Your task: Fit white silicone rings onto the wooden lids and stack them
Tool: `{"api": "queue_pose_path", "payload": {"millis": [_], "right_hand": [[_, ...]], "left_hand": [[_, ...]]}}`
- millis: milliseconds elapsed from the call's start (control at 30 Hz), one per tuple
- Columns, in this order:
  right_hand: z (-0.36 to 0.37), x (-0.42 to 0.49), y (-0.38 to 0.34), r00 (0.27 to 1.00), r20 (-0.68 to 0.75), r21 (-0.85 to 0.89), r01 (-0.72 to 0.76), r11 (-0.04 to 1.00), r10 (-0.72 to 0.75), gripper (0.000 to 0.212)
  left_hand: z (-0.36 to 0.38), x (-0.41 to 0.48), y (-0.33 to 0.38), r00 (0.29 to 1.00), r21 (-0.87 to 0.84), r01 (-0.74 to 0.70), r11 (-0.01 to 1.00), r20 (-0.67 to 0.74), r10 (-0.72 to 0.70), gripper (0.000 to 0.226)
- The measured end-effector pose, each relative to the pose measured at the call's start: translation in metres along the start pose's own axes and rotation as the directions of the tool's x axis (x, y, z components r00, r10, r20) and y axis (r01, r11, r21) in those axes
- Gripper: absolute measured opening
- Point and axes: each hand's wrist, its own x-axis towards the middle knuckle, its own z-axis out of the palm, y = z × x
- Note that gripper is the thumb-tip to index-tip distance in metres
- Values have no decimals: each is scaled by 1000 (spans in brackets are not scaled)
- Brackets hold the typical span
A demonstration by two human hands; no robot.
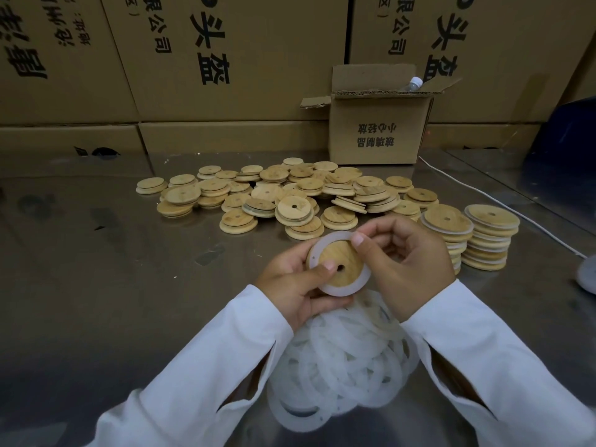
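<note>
My left hand [292,285] grips a round wooden lid [342,258] with a centre hole, thumb lying across its face. A white silicone ring [351,289] sits around the lid's rim. My right hand [409,262] pinches the ring and lid at the upper right edge with thumb and fingers. Below my hands lies a heap of loose white rings [342,359] on the steel table [113,285]. A spread of bare wooden lids [283,195] covers the table further back. Two stacks of ringed lids [487,240] stand to the right.
A small open cardboard box [377,130] with a bottle inside stands behind the lids. Large cartons [193,59] wall off the back. A white cable [503,204] runs along the right side, ending near a white object [587,275] at the right edge.
</note>
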Motion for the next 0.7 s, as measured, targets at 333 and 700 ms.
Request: {"api": "queue_pose_path", "payload": {"millis": [333,700], "right_hand": [[-3,0,-4,1000,14,-10,0,1000,0,16],[-4,2,-2,1000,15,-15,-23,1000,23,17]], "left_hand": [[-4,0,0,996,34,-63,997,66,61,34],[-2,0,2,994,43,-89,995,73,86,36]]}}
